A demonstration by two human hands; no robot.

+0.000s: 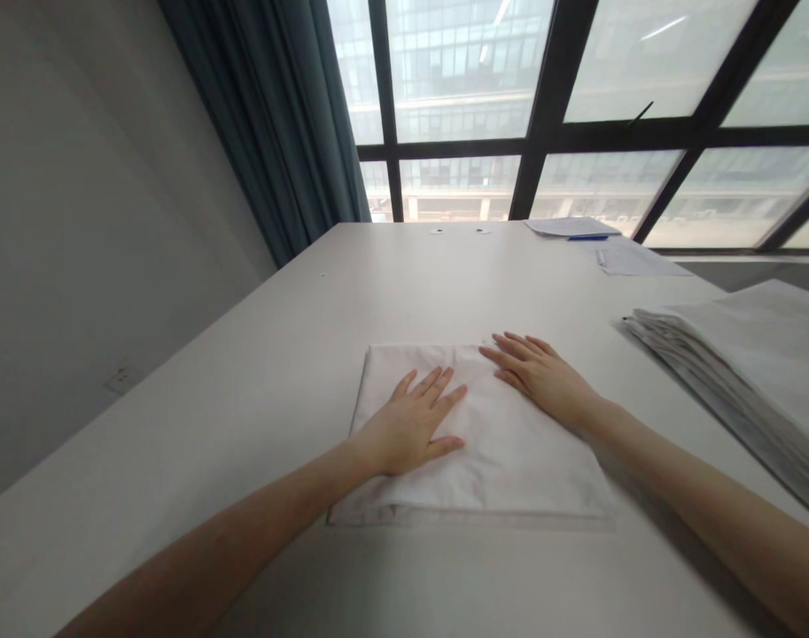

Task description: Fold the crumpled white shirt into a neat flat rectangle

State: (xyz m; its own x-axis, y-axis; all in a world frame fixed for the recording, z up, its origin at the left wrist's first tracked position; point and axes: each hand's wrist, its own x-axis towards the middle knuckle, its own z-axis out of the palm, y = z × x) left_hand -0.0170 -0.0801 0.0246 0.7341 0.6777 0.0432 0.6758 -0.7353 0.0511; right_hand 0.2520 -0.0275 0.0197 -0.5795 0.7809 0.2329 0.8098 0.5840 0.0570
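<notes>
A folded white cloth (503, 461) lies flat on the white table (298, 354) in front of me, with light wrinkles across its top and layered edges along its near side. My left hand (410, 425) rests palm down on the cloth's left half, fingers spread. Toward its far right corner, my right hand (537, 372) lies with fingers stretched out over the cloth's edge. Neither hand grips anything. Part of the cloth is hidden under both hands.
To the right stands a thick stack of folded white cloth (750, 346). Papers (570, 227) and a blue pen (587, 237) lie at the table's far right. A dark curtain (291, 115) hangs by the window, and a grey wall (112, 195) runs along the left.
</notes>
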